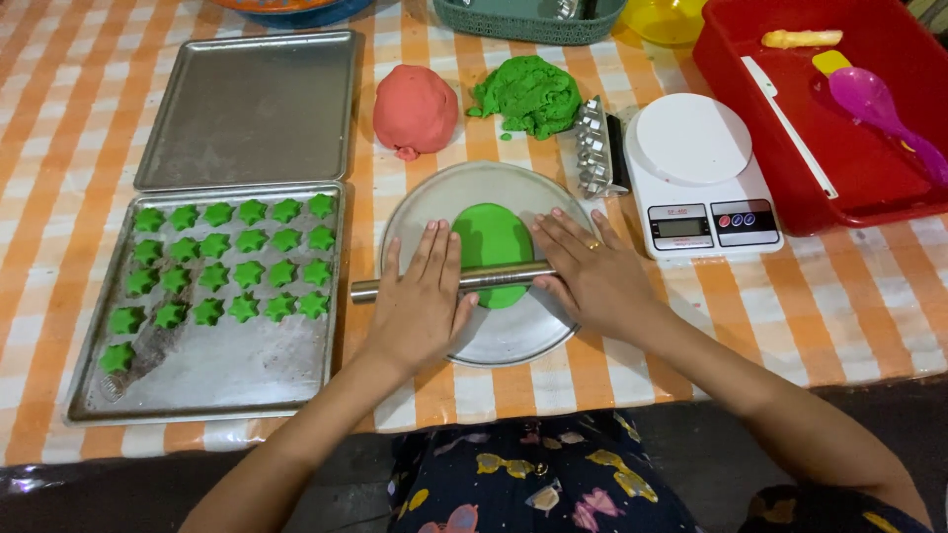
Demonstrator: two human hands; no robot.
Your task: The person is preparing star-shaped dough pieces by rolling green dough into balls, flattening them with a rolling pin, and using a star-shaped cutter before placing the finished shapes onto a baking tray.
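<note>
A flattened oval of green dough (491,242) lies on a round metal plate (513,341). A thin metal rolling pin (499,277) rests across the dough. My left hand (420,301) presses flat on the pin's left part, fingers spread. My right hand (591,271) presses flat on its right part, a ring on one finger. Beyond the plate sit a pink dough ball (415,109) and a lump of green dough (528,94).
A metal tray (237,370) at left holds several green star-shaped pieces; an empty tray (252,109) lies behind it. A white kitchen scale (696,178), metal cutters (592,148) and a red tub (859,178) with a purple spoon stand right.
</note>
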